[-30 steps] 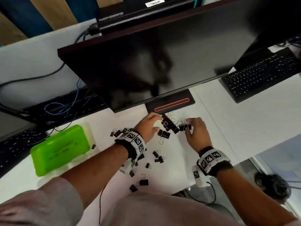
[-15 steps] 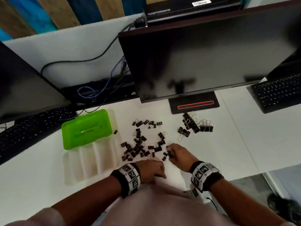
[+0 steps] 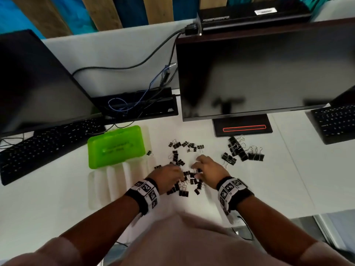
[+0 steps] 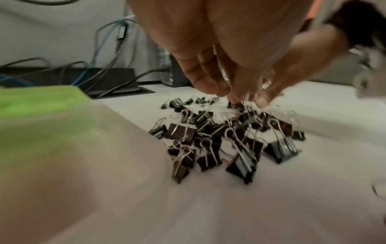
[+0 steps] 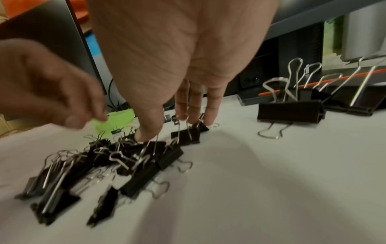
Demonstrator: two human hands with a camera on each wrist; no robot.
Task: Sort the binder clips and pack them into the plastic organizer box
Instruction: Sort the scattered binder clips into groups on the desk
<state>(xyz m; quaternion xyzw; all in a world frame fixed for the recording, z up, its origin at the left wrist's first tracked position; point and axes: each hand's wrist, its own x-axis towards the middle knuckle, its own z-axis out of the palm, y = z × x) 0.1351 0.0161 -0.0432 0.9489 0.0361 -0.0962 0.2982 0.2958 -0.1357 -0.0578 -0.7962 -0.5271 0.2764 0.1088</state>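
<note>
A white desk (image 3: pixel 288 179) carries two dark monitors (image 3: pixel 259 73) and black keyboards (image 3: pixel 48 146). The plastic organizer box (image 3: pixel 115 146), lime-green lid raised over its clear compartmented tray, sits left of the clips. Large binder clips (image 3: pixel 242 151) lie grouped near the monitor stand. Small binder clips (image 3: pixel 190 179) are heaped between both hands. The left hand (image 3: pixel 168 176) has fingers bunched downward into the heap; whether it pinches a clip I cannot tell. The right hand (image 3: pixel 208 168) has straight fingers, their tips pressing clips.
</note>
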